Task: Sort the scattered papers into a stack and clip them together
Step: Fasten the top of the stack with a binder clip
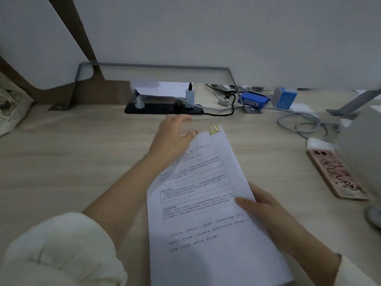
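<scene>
1. Toward the lower edge of the head view, the stack of papers (pixel 206 203) runs out of frame, so its bottom end is cut off; the printed text on the top sheet is too blurred to read.
2. Under the upper left corner of the stack, part of the left hand (pixel 173 139) is hidden; its fingers are spread and motion-blurred, and whether they grip the sheets cannot be told.
3. The right hand (pixel 266 211) pinches the right edge of the stack, thumb on top of the sheet, the other fingers hidden beneath.
4. The stack appears as white sheets, edges roughly flush, tilted with its top end leaning right. A gold clip (pixel 214 129) sits at the top edge, its handles standing up beyond the paper.
5. The stack lies over the middle of the wooden desk (pixel 72 162).
6. Left of the stack the desk surface is bare up to a printed bag (pixel 10 106), itself cut off by the frame edge.
7. Beyond the stack, near the left hand, lies a black power strip (pixel 162 108) with plugs; a coiled grey cable (pixel 305 124) lies to the right of it.
8. Right of the stack, well apart, lies a patterned phone (pixel 338 176), beside a pale box (pixel 362 145) cut off by the right edge.
</scene>
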A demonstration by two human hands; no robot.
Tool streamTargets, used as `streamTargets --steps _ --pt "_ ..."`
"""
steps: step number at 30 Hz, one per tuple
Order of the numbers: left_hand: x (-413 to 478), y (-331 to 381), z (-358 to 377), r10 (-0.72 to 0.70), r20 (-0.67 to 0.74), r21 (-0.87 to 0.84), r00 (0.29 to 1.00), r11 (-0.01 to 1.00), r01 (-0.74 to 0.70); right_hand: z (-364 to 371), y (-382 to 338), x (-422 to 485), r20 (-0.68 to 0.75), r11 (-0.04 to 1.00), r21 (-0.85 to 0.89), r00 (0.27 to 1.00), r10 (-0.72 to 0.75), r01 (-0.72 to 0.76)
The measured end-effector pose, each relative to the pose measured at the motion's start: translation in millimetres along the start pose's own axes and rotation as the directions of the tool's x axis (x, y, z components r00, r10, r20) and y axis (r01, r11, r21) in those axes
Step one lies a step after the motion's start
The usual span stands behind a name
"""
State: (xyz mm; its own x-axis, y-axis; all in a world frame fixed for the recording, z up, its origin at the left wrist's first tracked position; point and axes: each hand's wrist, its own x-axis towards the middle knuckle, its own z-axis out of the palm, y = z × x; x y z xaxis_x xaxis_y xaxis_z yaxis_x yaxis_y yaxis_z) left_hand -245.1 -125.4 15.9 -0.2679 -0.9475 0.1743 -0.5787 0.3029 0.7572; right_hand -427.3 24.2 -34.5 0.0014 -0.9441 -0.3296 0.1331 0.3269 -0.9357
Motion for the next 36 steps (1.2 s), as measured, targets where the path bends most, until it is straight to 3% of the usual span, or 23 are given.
streamTargets --steps 3,5,7,8,16,19,23,25,27,30,32,36 --pt "-32.1 -16.0 -13.0 -0.122 -0.114 0.106 0.986 0.985 0.135 11.3 -2.3 -4.5 -0.083 0.990 0.100 0.992 -0.091 0.099" --pt "-63.2 -26.7 -22.6 -0.285 -0.078 -0.130 0.955 0.953 0.273 24.5 -6.9 -5.1 -0.095 0.972 0.168 0.984 -0.148 0.163" --pt "-93.7 -35.5 -33.3 -0.376 0.071 -0.399 0.924 0.838 0.372 43.0 -8.9 0.2 -0.096 0.957 0.213 0.979 -0.182 0.199" --pt "-105.8 -42.0 -40.4 -0.403 0.094 -0.434 0.910 0.807 0.402 54.1 -9.1 3.8 -0.095 0.951 0.227 0.977 -0.191 0.208" --pt "-178.1 -98.9 -120.5 -0.552 -0.128 -0.452 0.824 0.772 0.447 159.0 -6.0 41.7 -0.064 0.960 0.174 0.976 -0.210 0.218" --pt "-189.8 -125.7 -143.1 -0.559 -0.275 -0.354 0.782 0.815 0.459 200.1 2.6 59.6 -0.028 0.968 0.155 0.980 -0.196 0.198" --pt "-197.7 -166.8 -165.4 -0.538 -0.428 -0.203 0.726 0.840 0.503 243.5 19.7 88.9 0.050 0.947 -0.203 0.968 -0.244 0.249" --pt "-200.5 -187.2 -175.0 -0.537 -0.474 -0.131 0.698 0.827 0.547 257.5 28.0 94.8 0.127 0.822 -0.482 0.952 -0.277 0.304" --pt "-203.2 -206.1 -180.8 -0.459 -0.557 0.087 0.692 0.796 0.599 267.8 39.0 89.7 0.272 0.558 -0.745 0.930 -0.246 0.365" --pt "-206.6 -217.4 -175.6 -0.349 -0.525 0.374 0.776 0.724 0.580 280.8 50.7 81.6 0.388 0.186 -0.891 0.908 -0.159 0.413" --pt "-203.2 -223.1 -169.1 -0.366 -0.423 0.438 0.829 0.718 0.541 293.4 49.3 91.2 0.376 0.128 -0.907 0.908 -0.187 0.402" --pt "-169.7 -253.7 -185.9 -0.402 -0.366 0.483 0.839 0.688 0.541 322.0 40.5 122.8 0.369 0.087 -0.915 0.905 -0.214 0.394"
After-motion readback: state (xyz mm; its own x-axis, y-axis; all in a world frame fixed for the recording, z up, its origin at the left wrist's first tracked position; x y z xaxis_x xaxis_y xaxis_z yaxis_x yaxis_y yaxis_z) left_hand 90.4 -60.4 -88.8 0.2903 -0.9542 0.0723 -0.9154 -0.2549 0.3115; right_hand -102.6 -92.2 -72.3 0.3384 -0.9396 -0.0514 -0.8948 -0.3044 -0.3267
